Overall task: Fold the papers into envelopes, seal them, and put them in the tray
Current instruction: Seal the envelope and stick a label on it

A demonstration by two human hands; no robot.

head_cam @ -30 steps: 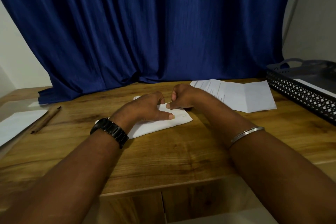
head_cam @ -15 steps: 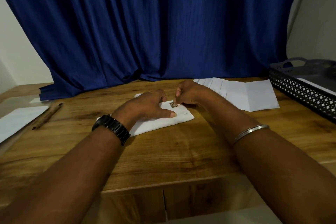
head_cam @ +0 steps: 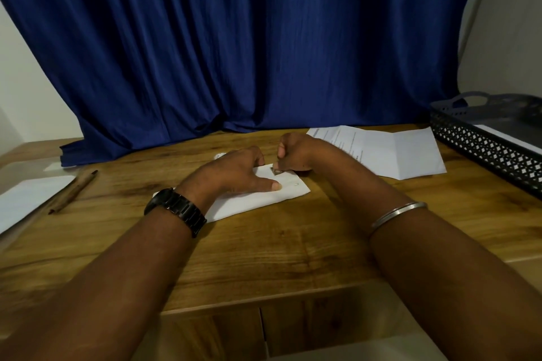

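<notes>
A white sheet (head_cam: 26, 196) is lying at the nine o'clock edge of the wooden table (head_cam: 278, 249), with a brown stick (head_cam: 73, 191) lying just beside it toward three o'clock. The left hand (head_cam: 234, 170) is resting palm down on the folded envelope (head_cam: 264, 199) near the table's middle, fingers relaxed and thumb stretched out, pressing it flat. At the envelope's one o'clock corner the right hand (head_cam: 293, 152) is curling its fingers and pinching a small brown sticker (head_cam: 275, 170) against the paper. Creased papers (head_cam: 396, 152) are lying at two o'clock of the envelope, and the black tray (head_cam: 492, 149) is sitting at three o'clock.
</notes>
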